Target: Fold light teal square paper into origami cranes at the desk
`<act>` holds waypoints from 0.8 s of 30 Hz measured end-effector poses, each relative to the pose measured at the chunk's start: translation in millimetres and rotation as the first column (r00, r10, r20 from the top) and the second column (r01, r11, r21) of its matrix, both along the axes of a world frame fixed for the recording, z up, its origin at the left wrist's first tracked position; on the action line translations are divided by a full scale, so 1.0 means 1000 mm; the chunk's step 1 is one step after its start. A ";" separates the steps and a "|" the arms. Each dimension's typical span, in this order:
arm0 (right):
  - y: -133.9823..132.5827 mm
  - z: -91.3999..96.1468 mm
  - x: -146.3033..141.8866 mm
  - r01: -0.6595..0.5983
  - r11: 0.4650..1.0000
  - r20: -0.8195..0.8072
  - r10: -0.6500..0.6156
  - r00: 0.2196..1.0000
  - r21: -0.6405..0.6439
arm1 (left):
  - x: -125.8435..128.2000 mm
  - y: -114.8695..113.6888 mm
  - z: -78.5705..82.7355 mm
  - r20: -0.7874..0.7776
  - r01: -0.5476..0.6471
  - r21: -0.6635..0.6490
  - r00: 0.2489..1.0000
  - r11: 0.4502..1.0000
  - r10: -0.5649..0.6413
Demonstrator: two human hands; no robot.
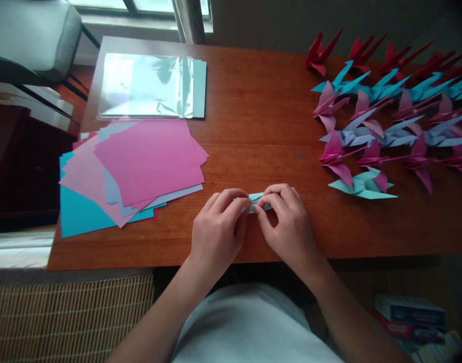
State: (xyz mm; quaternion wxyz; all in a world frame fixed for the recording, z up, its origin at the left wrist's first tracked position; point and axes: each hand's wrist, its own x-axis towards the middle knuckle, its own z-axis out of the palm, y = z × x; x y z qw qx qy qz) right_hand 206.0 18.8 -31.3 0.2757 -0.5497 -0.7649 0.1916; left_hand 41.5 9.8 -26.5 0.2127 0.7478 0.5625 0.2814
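Teal folded paper (256,201) near table's front edge, about midway along it, mostly hidden under fingers; only small strip shows, fold shape unclear. Left hand (218,229) pinching its left end, fingers curled. Right hand (287,222) pinching right end, thumb tip meeting left thumb. Table (261,111) wooden. Loose paper sheets (140,166), pink, lilac, teal, fanned toward left edge. Clear plastic sleeve (151,85) at far left corner, glare hides contents. Paper cranes (370,126) in rows toward right edge, rows cut off by frame.
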 end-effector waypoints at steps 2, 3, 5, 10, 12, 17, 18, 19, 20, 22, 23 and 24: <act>0.000 0.000 0.000 0.000 1.000 0.003 0.000 1.000 0.002 | 0.000 0.000 0.000 -0.007 -0.001 0.000 1.000 1.000 0.001; 0.000 -0.001 0.000 0.001 1.000 0.006 -0.001 1.000 0.005 | 0.001 0.000 0.000 -0.011 -0.002 0.000 1.000 1.000 0.002; 0.000 -0.001 -0.001 0.007 1.000 0.012 -0.007 1.000 0.011 | 0.001 0.000 0.000 -0.021 -0.003 0.004 1.000 1.000 0.003; 0.000 -0.002 -0.001 0.008 1.000 0.018 -0.008 1.000 0.010 | 0.001 -0.001 0.000 -0.032 0.002 0.003 0.999 1.000 -0.002; 0.000 -0.002 -0.001 0.006 1.000 0.016 -0.007 1.000 0.010 | 0.001 -0.001 -0.001 -0.031 0.003 -0.001 1.000 1.000 -0.003; 0.000 -0.002 -0.001 0.006 1.000 0.011 -0.006 1.000 0.007 | 0.001 -0.001 -0.002 -0.026 -0.005 0.009 1.000 1.000 0.005; 0.000 -0.002 -0.001 0.004 1.000 0.013 -0.005 1.000 0.009 | 0.001 -0.001 -0.002 -0.026 -0.007 0.011 1.000 1.000 0.007; 0.000 -0.002 -0.001 0.004 1.000 0.015 -0.004 1.000 0.011 | 0.001 -0.001 -0.002 -0.026 -0.008 0.014 1.000 1.000 0.009; -0.001 -0.001 -0.001 0.005 1.000 0.016 -0.005 1.000 0.012 | 0.001 -0.001 -0.002 -0.027 -0.010 0.017 1.000 1.000 0.010; -0.001 -0.001 -0.001 0.006 1.000 0.014 -0.006 1.000 0.012 | 0.001 0.000 -0.001 -0.029 -0.011 0.021 1.000 1.000 0.012; -0.001 -0.001 -0.001 0.007 1.000 0.011 -0.007 1.000 0.011 | 0.001 0.000 -0.001 -0.030 -0.013 0.023 0.999 1.000 0.013; -0.001 -0.001 -0.001 0.008 1.000 0.008 -0.008 1.000 0.010 | 0.001 0.000 -0.001 -0.030 -0.012 0.026 0.999 1.000 0.013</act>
